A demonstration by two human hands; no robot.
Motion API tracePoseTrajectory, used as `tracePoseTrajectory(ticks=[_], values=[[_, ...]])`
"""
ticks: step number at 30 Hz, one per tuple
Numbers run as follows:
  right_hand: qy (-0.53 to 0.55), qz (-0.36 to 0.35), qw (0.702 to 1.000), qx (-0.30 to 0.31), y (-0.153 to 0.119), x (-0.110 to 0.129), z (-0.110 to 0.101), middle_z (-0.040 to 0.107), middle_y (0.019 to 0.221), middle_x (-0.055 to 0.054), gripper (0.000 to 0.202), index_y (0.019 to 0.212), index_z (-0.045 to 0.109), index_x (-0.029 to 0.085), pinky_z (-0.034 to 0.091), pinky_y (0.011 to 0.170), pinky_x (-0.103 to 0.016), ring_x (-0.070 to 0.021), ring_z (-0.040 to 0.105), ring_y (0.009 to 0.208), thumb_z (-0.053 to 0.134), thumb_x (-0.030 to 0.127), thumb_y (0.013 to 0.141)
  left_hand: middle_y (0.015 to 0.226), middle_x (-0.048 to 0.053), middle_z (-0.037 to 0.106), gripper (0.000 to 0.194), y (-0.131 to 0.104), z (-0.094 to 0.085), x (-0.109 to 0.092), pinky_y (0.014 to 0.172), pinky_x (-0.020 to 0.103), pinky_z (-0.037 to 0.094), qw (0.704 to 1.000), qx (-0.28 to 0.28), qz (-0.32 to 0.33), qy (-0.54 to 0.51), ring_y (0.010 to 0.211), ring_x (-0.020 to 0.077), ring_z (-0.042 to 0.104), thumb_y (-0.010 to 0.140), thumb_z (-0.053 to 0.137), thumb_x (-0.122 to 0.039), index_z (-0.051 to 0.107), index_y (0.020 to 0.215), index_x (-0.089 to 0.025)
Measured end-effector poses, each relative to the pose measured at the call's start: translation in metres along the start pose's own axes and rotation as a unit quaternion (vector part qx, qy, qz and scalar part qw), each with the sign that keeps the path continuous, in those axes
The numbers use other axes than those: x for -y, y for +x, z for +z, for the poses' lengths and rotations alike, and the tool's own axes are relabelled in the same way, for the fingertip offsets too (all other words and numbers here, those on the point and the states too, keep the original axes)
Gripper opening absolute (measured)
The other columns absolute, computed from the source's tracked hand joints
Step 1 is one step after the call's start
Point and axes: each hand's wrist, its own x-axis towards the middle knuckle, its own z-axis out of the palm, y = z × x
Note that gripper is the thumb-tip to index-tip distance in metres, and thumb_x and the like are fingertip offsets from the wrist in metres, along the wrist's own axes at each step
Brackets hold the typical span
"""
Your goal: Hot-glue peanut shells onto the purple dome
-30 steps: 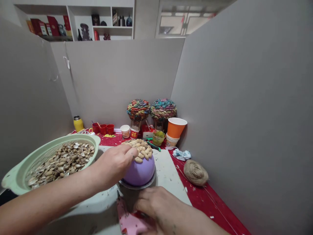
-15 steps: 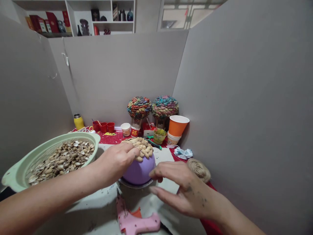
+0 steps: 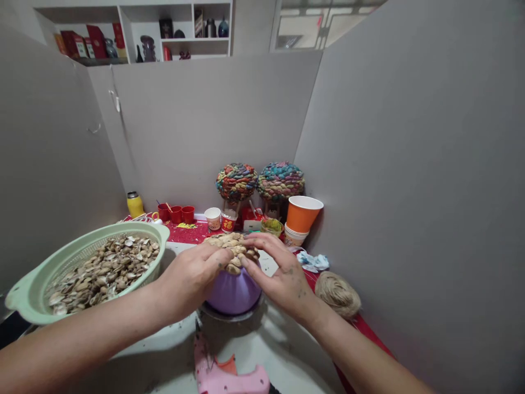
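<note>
A purple balloon-like dome (image 3: 234, 293) rests in a dark round dish, its top covered with peanut shells (image 3: 229, 241). My left hand (image 3: 197, 276) lies against the left side of the shells, its fingers bent together; whether it grips a shell is hidden. On the right side, my right hand (image 3: 279, 271) touches the shells with thumb and fingers apart. Nearer to me, a pink glue gun (image 3: 229, 377) lies on the pale board, partly cut off by the lower edge. A green colander (image 3: 30, 293) holding many shells (image 3: 106, 268) stands at the left.
Two colourful woven balls (image 3: 237, 181) on stands are at the back, with red cups (image 3: 187, 214), paper cups (image 3: 213, 218) and an orange cup (image 3: 303, 214). Twine (image 3: 337, 294) lies at right. A yellow bottle (image 3: 134, 204) stands back left. Grey partitions (image 3: 205, 120) enclose the table.
My right hand has moved up and left from beside the dome onto the shells. My left hand stays at the shells. The view has shifted slightly.
</note>
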Motion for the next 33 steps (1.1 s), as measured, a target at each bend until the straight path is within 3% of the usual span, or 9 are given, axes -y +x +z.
tracePoseTrajectory(ticks=[3, 7, 13, 20, 25, 33], values=[[-0.003, 0.008, 1.000, 0.005, 0.003, 0.005, 0.009, 0.060, 0.115, -0.010, 0.026, 0.111, 0.060, 0.020, 0.044, 0.095, -0.043, -0.0258, 0.055, 0.109, 0.060, 0.020, 0.085, 0.095, 0.009, 0.067, 0.019, 0.000, 0.003, 0.001, 0.073, 0.028, 0.054, 1.000, -0.021, 0.006, -0.002, 0.084, 0.0174, 0.064, 0.094, 0.043, -0.010, 0.052, 0.110, -0.015], [-0.014, 0.023, 1.000, 0.009, 0.007, 0.010, 0.017, 0.062, 0.108, -0.009, 0.029, 0.111, 0.059, 0.019, 0.046, 0.092, -0.043, -0.0259, 0.056, 0.104, 0.057, 0.016, 0.082, 0.102, 0.010, 0.067, 0.018, 0.001, 0.005, 0.001, 0.078, 0.030, 0.054, 1.000, -0.026, 0.003, -0.016, 0.091, 0.0187, 0.064, 0.094, 0.044, -0.010, 0.050, 0.110, -0.015], [-0.023, 0.041, 0.999, 0.003, 0.009, 0.013, 0.021, 0.063, 0.106, -0.008, 0.029, 0.109, 0.059, 0.019, 0.047, 0.089, -0.043, -0.0264, 0.057, 0.101, 0.056, 0.017, 0.080, 0.089, 0.007, 0.065, 0.015, 0.001, 0.005, -0.002, 0.072, 0.029, 0.052, 0.999, -0.009, -0.041, -0.032, 0.079, 0.0165, 0.060, 0.093, 0.042, -0.006, 0.051, 0.099, -0.016], [-0.028, 0.045, 0.999, 0.005, 0.007, 0.015, 0.022, 0.063, 0.107, -0.007, 0.032, 0.109, 0.060, 0.021, 0.046, 0.092, -0.044, -0.0269, 0.057, 0.103, 0.056, 0.016, 0.078, 0.086, 0.005, 0.062, 0.016, -0.001, 0.004, -0.003, 0.071, 0.029, 0.048, 0.993, -0.030, -0.084, -0.080, 0.079, 0.0173, 0.055, 0.087, 0.045, -0.003, 0.051, 0.095, -0.017], [-0.031, 0.048, 0.998, 0.004, 0.005, 0.014, 0.026, 0.062, 0.110, -0.007, 0.034, 0.111, 0.059, 0.023, 0.044, 0.094, -0.046, -0.0276, 0.053, 0.107, 0.056, 0.015, 0.077, 0.085, 0.004, 0.058, 0.022, 0.000, 0.007, -0.001, 0.072, 0.028, 0.047, 0.976, -0.031, -0.141, -0.162, 0.079, 0.0160, 0.055, 0.079, 0.045, 0.002, 0.050, 0.089, -0.017], [-0.025, 0.066, 0.998, 0.005, 0.002, 0.016, 0.028, 0.060, 0.108, -0.004, 0.031, 0.108, 0.057, 0.025, 0.043, 0.092, -0.043, -0.0251, 0.054, 0.104, 0.057, 0.013, 0.078, 0.098, 0.004, 0.057, 0.039, -0.009, 0.016, 0.002, 0.080, 0.028, 0.048, 0.967, -0.113, -0.142, -0.180, 0.086, 0.0144, 0.057, 0.082, 0.046, 0.001, 0.048, 0.115, -0.020]])
